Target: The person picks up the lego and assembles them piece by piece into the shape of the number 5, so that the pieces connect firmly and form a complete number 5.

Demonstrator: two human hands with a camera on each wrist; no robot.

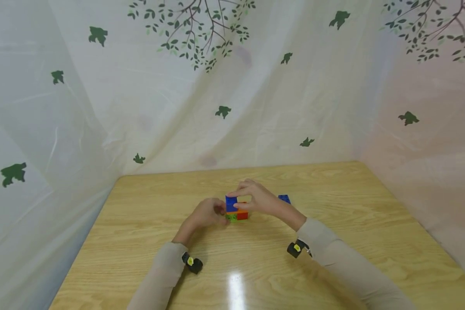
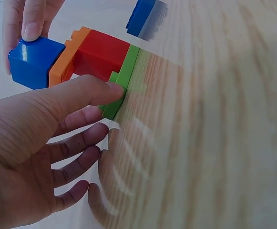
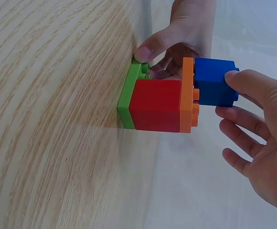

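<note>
A small stack of toy building blocks stands on the table: a green plate (image 3: 127, 98) at the bottom, a red block (image 3: 156, 105) on one end of it, an orange plate (image 3: 187, 95) across the red block, and a blue block (image 3: 214, 82) on the orange plate's other end. My right hand (image 1: 258, 199) pinches the blue block between thumb and fingers from above. At the green plate's free end, my left hand (image 1: 207, 212) holds it with the thumb and index finger; its other fingers hang loosely curled near the tabletop.
Behind my right forearm, a loose blue block (image 1: 284, 198) lies on the wooden table (image 1: 147, 232). A pale curtain (image 1: 170, 116) with leaf and bird prints hangs along the table's back and sides. Each wrist wears a small black camera (image 1: 295, 249) on a strap.
</note>
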